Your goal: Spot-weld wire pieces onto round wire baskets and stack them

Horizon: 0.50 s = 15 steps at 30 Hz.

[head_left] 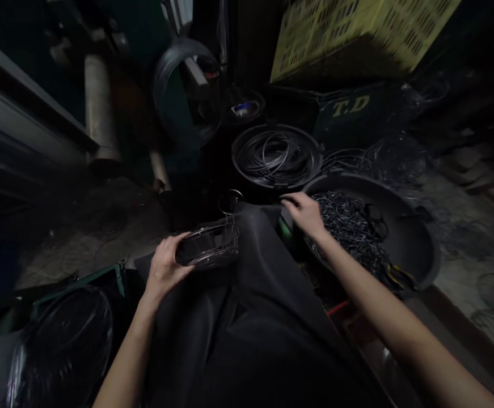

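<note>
My left hand (165, 266) grips one end of a wire frame (215, 258), thumb below and fingers above. The frame is an oblong cage of thin shiny wire, held over the dark cloth (264, 243) across my lap. A round wire loop (230, 200) stands up beyond its far end. My right hand (305, 214) is at the left edge of a wide black basin (419, 243). Its fingers are curled together, pointing left; whatever may be in them is too dark to make out. A heap of small bent metal wire pieces (340, 226) fills the basin's left part.
Yellow-and-black handled pliers (401, 276) lie at the basin's near edge. Behind it, a round tub (235, 156) holds coiled wire (272, 156). A yellow crate (349, 42) stands at the back. Lower left is a green crate (80, 286) beside a large wire bundle (66, 345).
</note>
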### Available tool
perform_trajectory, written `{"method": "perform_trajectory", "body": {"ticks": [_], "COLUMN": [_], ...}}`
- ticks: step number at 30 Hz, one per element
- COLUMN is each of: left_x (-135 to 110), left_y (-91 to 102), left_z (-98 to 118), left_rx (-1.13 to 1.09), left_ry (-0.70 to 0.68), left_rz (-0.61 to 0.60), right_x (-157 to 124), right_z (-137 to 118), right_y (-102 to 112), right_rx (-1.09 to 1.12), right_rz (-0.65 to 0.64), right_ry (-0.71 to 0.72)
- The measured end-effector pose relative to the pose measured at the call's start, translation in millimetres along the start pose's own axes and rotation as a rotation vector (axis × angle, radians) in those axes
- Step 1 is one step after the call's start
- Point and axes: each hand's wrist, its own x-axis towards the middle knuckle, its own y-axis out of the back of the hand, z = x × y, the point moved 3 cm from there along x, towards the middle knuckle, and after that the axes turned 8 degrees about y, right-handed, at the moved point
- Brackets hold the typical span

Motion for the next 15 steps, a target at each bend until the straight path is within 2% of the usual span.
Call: {"method": "perform_trajectory", "body": {"ticks": [2,4,7,9,12,15], "left_x": [-3,-7,-8,-6,-5,-10], "left_y": [-2.1,-9.1,-18.4,-20.1,-17.7,-10.8], "left_z": [3,4,1,-5,-15,-17], "left_rx": [-0.017,-0.015,-0.017,-0.019,-0.024,-0.051], "left_ry": [0.033,0.073,0.097,0.087,0.092,0.154], "left_rz": [0.013,0.02,0.038,0.04,0.036,0.058], "right_x": [35,71,115,131,130,92], "right_z": [43,71,87,90,101,111], "right_y": [11,8,-14,-27,-26,4], "right_rx": [-0.084,-0.113,-0.128,-0.13,-0.153,-0.193], "right_rz": [0.036,0.037,0.008,-0.029,-0.063,-0.133], "right_ry": [-0.097,-0.115,-0.12,-0.127,-0.156,-0.313]}}
